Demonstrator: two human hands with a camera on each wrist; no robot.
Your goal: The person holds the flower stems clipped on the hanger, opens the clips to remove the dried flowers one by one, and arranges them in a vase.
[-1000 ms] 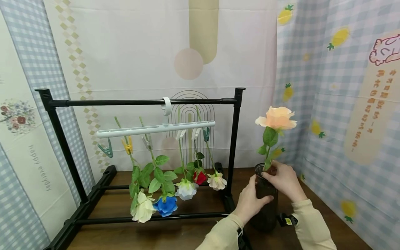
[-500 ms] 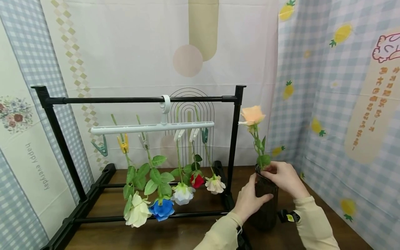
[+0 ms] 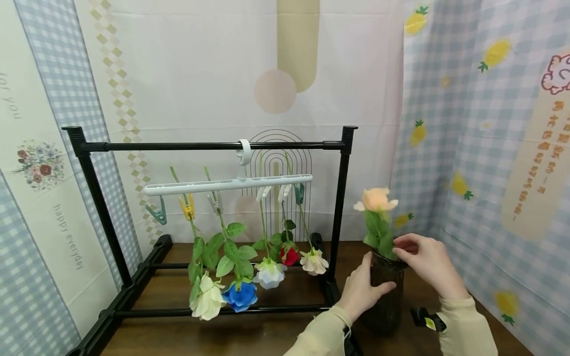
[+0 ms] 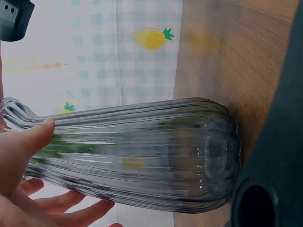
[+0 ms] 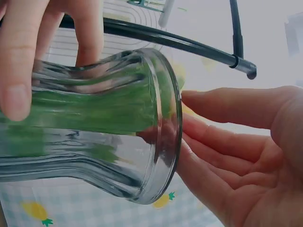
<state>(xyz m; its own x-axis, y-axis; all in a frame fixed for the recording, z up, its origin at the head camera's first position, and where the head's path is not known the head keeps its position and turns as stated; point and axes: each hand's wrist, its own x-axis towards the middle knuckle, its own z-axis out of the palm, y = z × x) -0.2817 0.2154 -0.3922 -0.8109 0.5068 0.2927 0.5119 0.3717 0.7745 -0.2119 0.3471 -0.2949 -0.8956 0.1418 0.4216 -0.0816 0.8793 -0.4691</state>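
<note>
In the head view a dark ribbed glass vase (image 3: 384, 301) stands on the table, and my left hand (image 3: 359, 291) grips it around its neck. A peach rose (image 3: 376, 200) stands upright in the vase, its bloom and upper leaves above the mouth. My right hand (image 3: 429, 257) is at the rim, thumb and fingers curled at the rose's leaves. In the left wrist view the clear vase (image 4: 142, 156) shows green stem and leaf inside. In the right wrist view the fingertips of my right hand (image 5: 241, 151) are at the mouth; the rim partly hides their contact.
Left of the vase stands a black rack (image 3: 196, 146). A pale hanger (image 3: 227, 184) hangs from it with several clothes pegs, which hold upside-down roses, including a blue rose (image 3: 240, 295) and a red rose (image 3: 289, 255). One green peg (image 3: 158, 211) holds nothing. Patterned cloth (image 3: 485, 173) lines the right side.
The peach rose has sunk lower into the vase, after swinging left and back right. My right hand stays by the rim, now slightly right of it. My left hand keeps its grip.
</note>
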